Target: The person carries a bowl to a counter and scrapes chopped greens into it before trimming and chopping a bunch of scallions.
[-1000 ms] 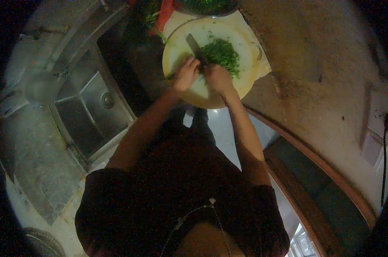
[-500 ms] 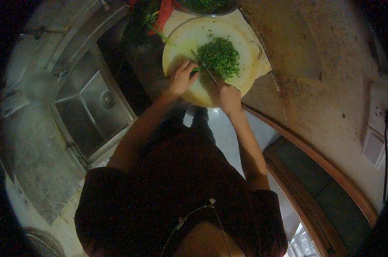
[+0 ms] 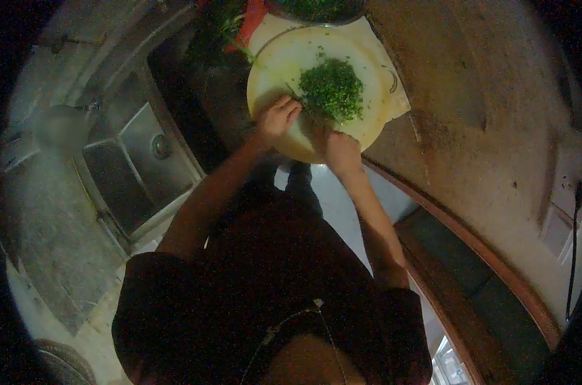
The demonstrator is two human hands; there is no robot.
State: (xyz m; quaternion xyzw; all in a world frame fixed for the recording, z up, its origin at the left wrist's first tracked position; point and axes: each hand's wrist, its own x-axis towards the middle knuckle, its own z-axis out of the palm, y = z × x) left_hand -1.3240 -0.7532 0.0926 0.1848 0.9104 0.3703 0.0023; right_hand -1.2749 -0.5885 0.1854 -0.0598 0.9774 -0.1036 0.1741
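Note:
A round, pale yellow cutting board [image 3: 361, 135] carries a heap of finely chopped greens [image 3: 332, 88]. My right hand [image 3: 342, 151], at the board's near edge, is closed round the handle of a knife [image 3: 307, 110], whose dark blade points up and left along the heap's left side. On the left part of the board, my left hand [image 3: 278, 118] has its fingers bent and pressed together beside the blade. Greens under its fingertips are too small and dark to make out clearly.
Beyond the board stands a bowl of greens [image 3: 316, 11]. Uncut greens [image 3: 217, 32] lie by a red bag [image 3: 253, 20] at the back left. A metal sink [image 3: 143, 154] is at the left, a brown worktop [image 3: 458, 109] at the right.
The knife blade has shifted slightly left and looks turned more edge-on. The board and its greens appear a little further right and lower in the view.

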